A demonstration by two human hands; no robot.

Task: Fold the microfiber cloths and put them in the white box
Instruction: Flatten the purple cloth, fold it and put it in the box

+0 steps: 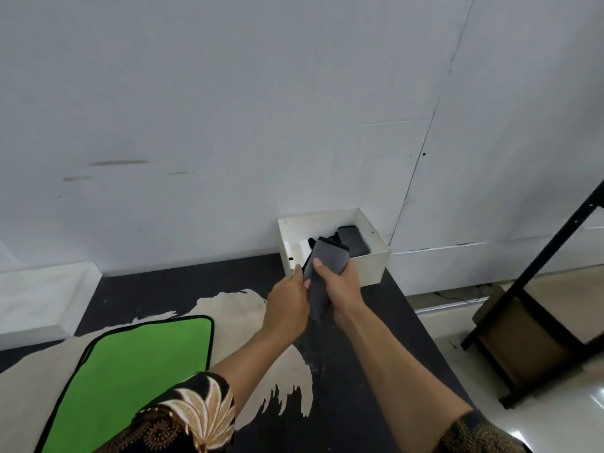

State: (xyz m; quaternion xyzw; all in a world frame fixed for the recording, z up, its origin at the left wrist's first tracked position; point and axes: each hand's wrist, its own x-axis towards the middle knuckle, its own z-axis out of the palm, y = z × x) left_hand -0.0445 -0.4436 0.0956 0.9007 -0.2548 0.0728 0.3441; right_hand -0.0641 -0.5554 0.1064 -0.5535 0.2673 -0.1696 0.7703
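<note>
Over black table (343, 371), left hand (287, 299) and right hand (343, 286) curl their grip round grey cloth (327, 256)

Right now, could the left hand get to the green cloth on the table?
Probably yes. The green cloth lies flat and uncovered on that side, with nothing between. But the left hand is holding the grey cloth with the right hand, so it must let go.

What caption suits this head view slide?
Folded grey cloth held by left hand and right hand at the white box.
</note>
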